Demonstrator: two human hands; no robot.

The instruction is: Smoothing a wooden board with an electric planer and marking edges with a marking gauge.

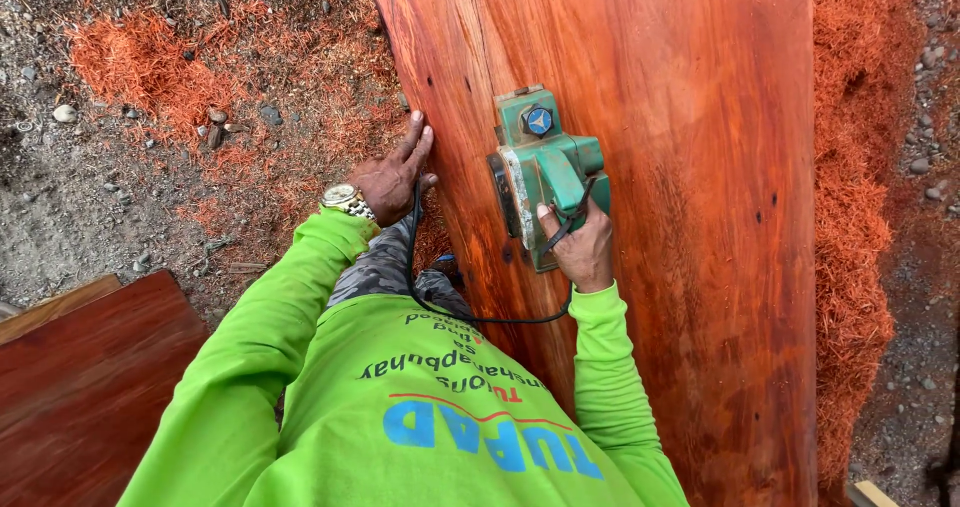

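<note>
A wide reddish wooden slab [690,117] runs up the middle of the head view. A green electric planer [540,167] sits flat on it, left of centre. My right hand [580,247] grips the planer's rear handle. A black power cord [450,302] loops from the planer down across my body. My left hand [395,172], with a metal wristwatch [345,200], rests with fingers spread against the slab's left edge. Both arms are in bright green long sleeves.
Heaps of orange-red wood shavings [850,217] lie along the slab's right side and on the gravel ground [60,197] at upper left. A second dark red board [90,387] lies at lower left. Small stones [925,57] dot the ground on the right.
</note>
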